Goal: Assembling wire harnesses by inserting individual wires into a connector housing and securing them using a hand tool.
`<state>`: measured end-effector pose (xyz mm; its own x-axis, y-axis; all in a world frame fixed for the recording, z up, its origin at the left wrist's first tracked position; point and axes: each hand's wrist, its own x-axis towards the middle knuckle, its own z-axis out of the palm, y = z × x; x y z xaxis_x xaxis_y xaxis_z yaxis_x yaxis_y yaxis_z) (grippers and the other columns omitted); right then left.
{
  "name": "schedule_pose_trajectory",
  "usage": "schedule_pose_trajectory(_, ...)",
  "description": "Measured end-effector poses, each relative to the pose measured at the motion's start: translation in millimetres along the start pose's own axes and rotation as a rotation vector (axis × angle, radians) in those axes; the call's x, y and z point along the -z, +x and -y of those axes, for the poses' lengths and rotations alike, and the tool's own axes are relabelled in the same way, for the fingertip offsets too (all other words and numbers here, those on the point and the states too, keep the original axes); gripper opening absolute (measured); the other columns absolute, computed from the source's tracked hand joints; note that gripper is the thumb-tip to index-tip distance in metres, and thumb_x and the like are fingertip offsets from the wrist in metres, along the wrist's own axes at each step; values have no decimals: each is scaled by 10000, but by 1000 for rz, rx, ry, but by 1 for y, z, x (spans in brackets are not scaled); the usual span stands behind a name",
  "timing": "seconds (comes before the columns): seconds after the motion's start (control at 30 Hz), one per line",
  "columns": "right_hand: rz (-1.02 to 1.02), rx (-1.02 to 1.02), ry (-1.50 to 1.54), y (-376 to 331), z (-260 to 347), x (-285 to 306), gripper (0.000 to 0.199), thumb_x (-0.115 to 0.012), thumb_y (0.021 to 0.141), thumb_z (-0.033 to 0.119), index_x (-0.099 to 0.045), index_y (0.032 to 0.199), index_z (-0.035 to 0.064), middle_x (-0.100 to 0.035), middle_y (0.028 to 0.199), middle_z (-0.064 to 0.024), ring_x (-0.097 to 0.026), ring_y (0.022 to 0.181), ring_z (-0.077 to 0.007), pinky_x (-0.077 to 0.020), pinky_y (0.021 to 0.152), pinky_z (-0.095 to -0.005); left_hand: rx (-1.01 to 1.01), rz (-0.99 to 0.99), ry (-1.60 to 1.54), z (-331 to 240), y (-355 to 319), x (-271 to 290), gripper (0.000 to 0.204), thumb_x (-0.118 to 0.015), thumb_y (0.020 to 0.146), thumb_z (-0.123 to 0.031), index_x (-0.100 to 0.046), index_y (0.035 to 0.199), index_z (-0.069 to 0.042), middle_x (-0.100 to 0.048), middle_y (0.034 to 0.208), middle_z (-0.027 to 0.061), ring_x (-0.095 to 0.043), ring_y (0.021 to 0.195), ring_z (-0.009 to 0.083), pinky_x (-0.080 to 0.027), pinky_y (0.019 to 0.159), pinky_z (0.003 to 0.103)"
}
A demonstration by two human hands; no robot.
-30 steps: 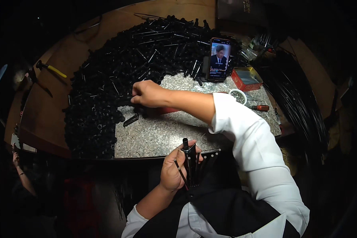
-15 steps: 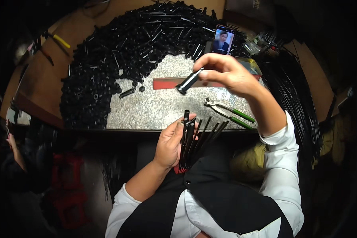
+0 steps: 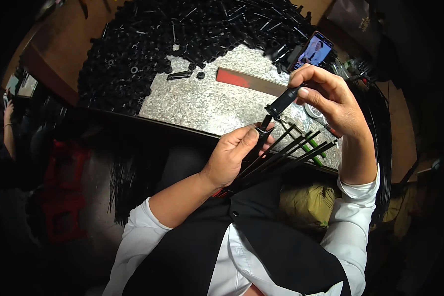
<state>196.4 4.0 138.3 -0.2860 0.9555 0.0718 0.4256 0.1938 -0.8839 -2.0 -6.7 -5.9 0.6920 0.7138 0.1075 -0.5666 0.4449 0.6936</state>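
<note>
My left hand [image 3: 232, 155] is closed around a black umbrella frame [image 3: 266, 122], its central shaft sticking up past my thumb. Thin dark ribs fan out from it toward the right. Above the shaft's tip, my right hand [image 3: 333, 98] pinches a black cylindrical handle piece [image 3: 284, 101] between thumb and fingers. The handle piece is tilted, its lower end right at the shaft's tip; whether the two touch I cannot tell. Behind the ribs, green-handled pliers [image 3: 314, 147] lie partly hidden on the table.
A big heap of black parts [image 3: 192, 29] covers the back of the speckled tabletop [image 3: 192, 101]. A red and grey bar [image 3: 232, 77] lies before it, with a phone [image 3: 314, 52] propped behind. Long black rods [image 3: 380, 108] hang at the right. Another person's hand [image 3: 8, 111] shows far left.
My right hand has brought the handle piece down to the shaft's tip. My left hand has tilted the frame rightward. The whole view has turned, so the table now slants.
</note>
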Motion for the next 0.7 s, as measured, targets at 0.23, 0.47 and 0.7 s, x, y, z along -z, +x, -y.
schedule_pose_trajectory(0.23, -40, 27, 49, 10, -4, -13, 158, -571, 913, 117, -576, 1030, 11, -635, 976, -75, -586, 866, -109, -477, 721, -234, -31, 31, 38, 4, 2, 7, 391, -408, 1001, -246, -482, 1275, 22, -604, 1042, 79, -549, 895, 92, -446, 797, 232)
schedule_pose_trajectory(0.47, -89, -3, -12, 17, 1, -23, 193, -561, 927, 139, -577, 1052, -8, -625, 912, -51, -576, 783, -84, -476, 680, -214, -8, 38, 101, -2, 2, 5, 398, -413, 1000, -271, -496, 1270, 10, -608, 1007, 40, -543, 817, 65, -456, 752, 213)
schedule_pose_trajectory(0.7, -121, 7, -58, 18, 1, -39, 170, -578, 918, 112, -600, 1020, -23, -605, 812, -8, -544, 695, -56, -465, 629, -205, -63, 13, 152, 0, 5, 8, 369, -401, 1004, -274, -550, 1187, 11, -611, 966, 33, -539, 808, 66, -459, 748, 217)
